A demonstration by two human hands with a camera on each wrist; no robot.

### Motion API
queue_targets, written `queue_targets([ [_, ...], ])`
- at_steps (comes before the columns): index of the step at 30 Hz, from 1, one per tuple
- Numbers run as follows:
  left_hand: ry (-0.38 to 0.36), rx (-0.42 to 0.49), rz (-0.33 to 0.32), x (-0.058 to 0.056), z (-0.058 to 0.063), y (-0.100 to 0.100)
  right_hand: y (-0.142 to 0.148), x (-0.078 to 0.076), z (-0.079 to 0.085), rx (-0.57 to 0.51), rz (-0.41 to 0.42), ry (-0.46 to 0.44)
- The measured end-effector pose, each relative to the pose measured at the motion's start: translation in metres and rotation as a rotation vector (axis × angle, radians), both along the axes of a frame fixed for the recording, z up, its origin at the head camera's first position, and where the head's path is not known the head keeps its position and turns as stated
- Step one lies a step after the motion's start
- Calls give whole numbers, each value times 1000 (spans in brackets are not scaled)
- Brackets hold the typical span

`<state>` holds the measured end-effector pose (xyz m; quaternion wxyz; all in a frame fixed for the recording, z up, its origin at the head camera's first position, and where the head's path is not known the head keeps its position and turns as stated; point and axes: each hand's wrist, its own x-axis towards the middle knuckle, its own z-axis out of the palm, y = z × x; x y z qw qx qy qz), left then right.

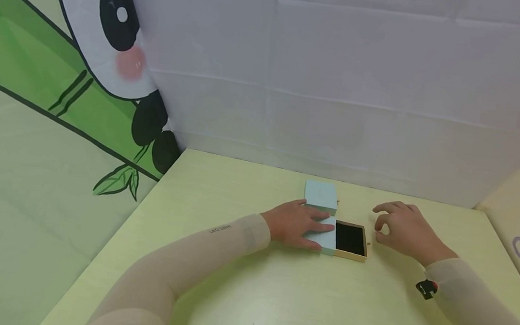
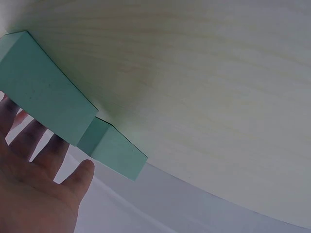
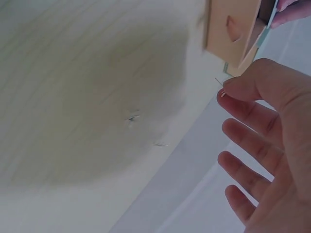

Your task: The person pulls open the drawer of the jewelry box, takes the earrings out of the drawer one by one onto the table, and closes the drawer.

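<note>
My left hand (image 1: 298,224) rests with straight, spread fingers on a pale blue drawer-style jewelry box (image 1: 328,239). The drawer (image 1: 350,256), lined in black, sticks out of the sleeve to the right. Its tan front and ribbon pull (image 3: 233,29) show in the right wrist view. Just right of the drawer, above the table, is my right hand (image 1: 409,233). Its thumb and index finger pinch a tiny thin metal piece (image 3: 223,93), too small to tell its kind; the other fingers are spread. A second pale blue box (image 1: 321,194), closed, stands directly behind the first.
Two tiny silvery pieces (image 3: 132,118) lie on the pale wood-look table (image 1: 241,302), apart from the boxes. A white cloth wall (image 1: 292,84) stands along the table's back edge, and a printed green-and-white panel (image 1: 38,167) borders the left.
</note>
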<state>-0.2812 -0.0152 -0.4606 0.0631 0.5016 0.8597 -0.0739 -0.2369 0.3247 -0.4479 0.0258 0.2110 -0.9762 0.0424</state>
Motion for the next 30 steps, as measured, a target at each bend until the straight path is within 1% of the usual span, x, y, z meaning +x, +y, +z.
queue_targets([
  [5,4,5,-2,2,1,0,11,2,-9,-4,-22,-10],
  [9,3,5,-2,2,2,0,19,4,-13,-4,-43,-24],
  [16,1,4,1,1,1,0,31,6,-16,19,-76,-55],
  [30,15,-3,7,1,-1,1,51,5,-24,41,-103,-74],
])
